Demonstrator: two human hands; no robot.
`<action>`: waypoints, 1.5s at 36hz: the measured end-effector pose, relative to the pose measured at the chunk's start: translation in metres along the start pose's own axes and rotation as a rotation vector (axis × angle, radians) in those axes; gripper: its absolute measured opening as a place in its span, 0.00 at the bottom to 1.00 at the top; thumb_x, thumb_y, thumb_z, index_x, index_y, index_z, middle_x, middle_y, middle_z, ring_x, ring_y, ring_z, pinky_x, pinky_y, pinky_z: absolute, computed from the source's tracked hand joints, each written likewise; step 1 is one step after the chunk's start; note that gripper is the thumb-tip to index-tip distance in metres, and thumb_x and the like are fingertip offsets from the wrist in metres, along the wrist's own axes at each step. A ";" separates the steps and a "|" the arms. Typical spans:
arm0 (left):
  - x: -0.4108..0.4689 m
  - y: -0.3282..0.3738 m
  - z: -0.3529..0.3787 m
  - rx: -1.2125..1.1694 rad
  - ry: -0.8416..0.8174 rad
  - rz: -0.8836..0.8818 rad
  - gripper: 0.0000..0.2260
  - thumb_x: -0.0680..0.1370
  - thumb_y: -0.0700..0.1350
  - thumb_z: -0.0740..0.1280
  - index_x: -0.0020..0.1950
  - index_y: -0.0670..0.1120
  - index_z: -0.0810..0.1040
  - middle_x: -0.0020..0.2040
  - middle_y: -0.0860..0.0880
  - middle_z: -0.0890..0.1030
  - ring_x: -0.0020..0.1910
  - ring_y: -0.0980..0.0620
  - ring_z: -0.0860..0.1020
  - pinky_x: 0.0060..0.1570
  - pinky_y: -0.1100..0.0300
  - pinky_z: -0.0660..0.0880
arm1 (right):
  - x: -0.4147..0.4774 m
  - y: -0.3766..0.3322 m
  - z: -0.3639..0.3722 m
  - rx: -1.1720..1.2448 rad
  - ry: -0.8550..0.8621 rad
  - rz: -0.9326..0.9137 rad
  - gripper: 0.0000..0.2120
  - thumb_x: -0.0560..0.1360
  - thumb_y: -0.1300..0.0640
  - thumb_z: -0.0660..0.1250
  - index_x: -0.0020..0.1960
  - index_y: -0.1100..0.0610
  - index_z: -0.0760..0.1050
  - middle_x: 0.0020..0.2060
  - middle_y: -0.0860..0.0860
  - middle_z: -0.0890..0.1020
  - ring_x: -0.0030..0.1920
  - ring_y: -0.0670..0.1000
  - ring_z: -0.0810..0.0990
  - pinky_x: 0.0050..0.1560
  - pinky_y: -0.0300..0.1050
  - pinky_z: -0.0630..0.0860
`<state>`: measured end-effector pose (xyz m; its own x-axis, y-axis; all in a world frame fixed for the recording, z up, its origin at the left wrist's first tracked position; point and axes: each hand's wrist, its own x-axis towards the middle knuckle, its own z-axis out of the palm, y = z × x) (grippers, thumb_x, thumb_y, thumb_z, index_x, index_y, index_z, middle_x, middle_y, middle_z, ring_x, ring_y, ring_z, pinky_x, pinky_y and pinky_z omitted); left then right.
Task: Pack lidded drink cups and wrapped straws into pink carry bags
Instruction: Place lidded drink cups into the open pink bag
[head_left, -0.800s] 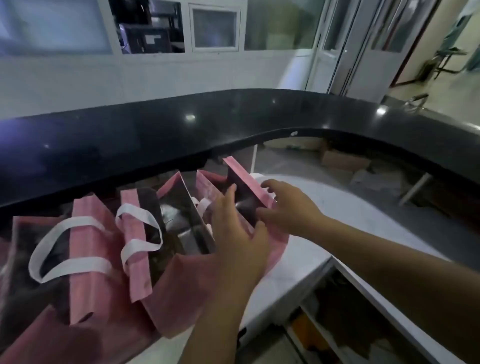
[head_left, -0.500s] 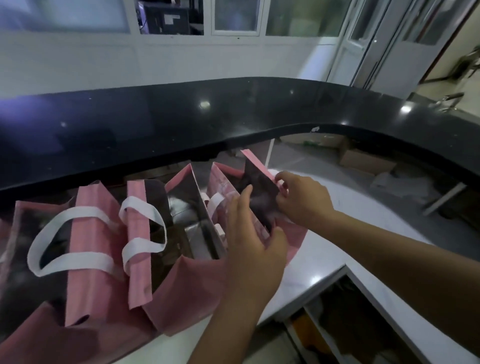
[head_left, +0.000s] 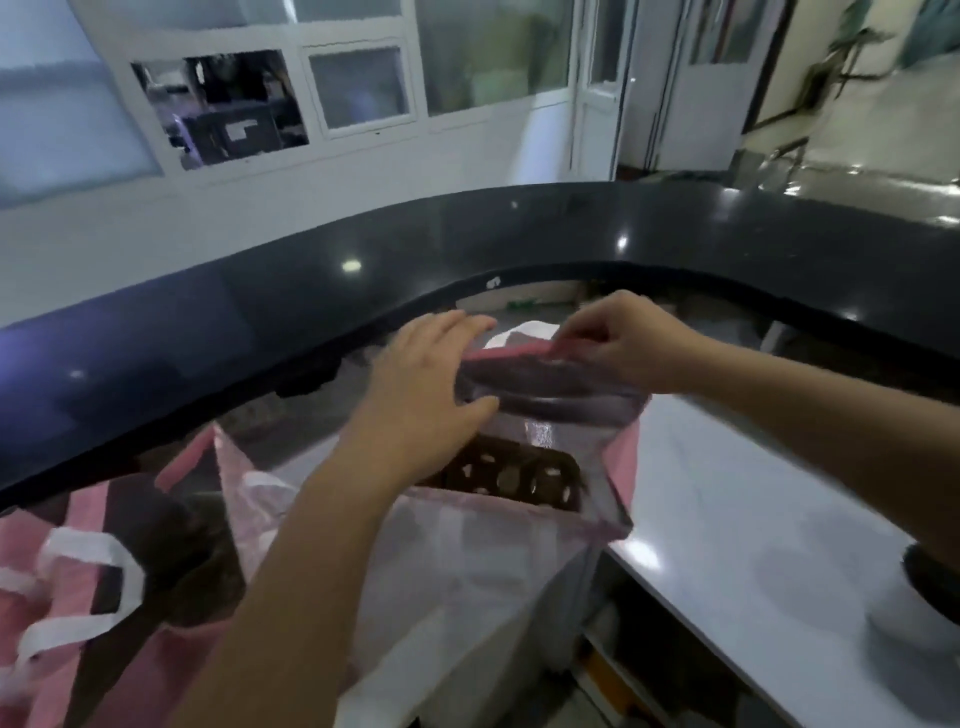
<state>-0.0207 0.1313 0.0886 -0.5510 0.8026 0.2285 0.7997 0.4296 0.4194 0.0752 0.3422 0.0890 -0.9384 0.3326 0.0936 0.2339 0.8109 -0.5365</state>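
spare bags: pink bags (head_left: 83, 514) with white handles (head_left: 111, 551), slumped in a row, near and left of the left wrist
pink carry bag: held between both hands over the white counter (head_left: 727, 519), mouth pulled wide; near wall see-through, right below the fingers
insert: dark cup-holder tray (head_left: 511, 475) with round holes, down inside the bag, under both sets of fingers
left hand: left hand (head_left: 426, 395) clamps the bag's left rim, fingers together over the far side, thumb (head_left: 475, 410) on the near side
right hand: right hand (head_left: 623, 345) pinches the pink top edge at the bag's far right, fingertips curled tight on it
bag handle: white loop (head_left: 524, 332) just past the fingertips, between the hands
black counter: curved glossy top (head_left: 260, 322) beyond the fingers
far: windows (head_left: 358, 85), white wall
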 end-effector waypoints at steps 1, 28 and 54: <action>0.012 0.012 0.004 0.055 -0.050 0.045 0.31 0.76 0.50 0.71 0.76 0.57 0.63 0.76 0.55 0.65 0.75 0.54 0.60 0.75 0.53 0.56 | -0.006 0.011 -0.013 0.000 -0.001 -0.006 0.06 0.78 0.56 0.68 0.50 0.48 0.84 0.41 0.42 0.83 0.42 0.46 0.82 0.45 0.45 0.81; 0.128 0.175 0.168 -0.011 -0.393 0.032 0.22 0.80 0.36 0.62 0.53 0.66 0.79 0.51 0.56 0.82 0.44 0.52 0.82 0.41 0.47 0.83 | -0.158 0.327 -0.131 0.195 0.186 0.258 0.12 0.72 0.51 0.75 0.55 0.52 0.82 0.47 0.44 0.84 0.46 0.42 0.82 0.51 0.44 0.79; 0.149 0.166 0.185 -0.590 -0.465 -0.217 0.31 0.77 0.27 0.57 0.63 0.62 0.78 0.64 0.54 0.77 0.54 0.48 0.77 0.44 0.53 0.74 | -0.241 0.371 -0.080 -0.314 -0.456 0.523 0.39 0.66 0.48 0.72 0.74 0.36 0.60 0.70 0.42 0.65 0.66 0.49 0.71 0.60 0.46 0.73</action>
<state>0.0738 0.3989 0.0294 -0.4199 0.8729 -0.2485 0.3551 0.4100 0.8401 0.4089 0.6011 -0.0657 -0.6813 0.5351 -0.4995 0.6748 0.7236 -0.1452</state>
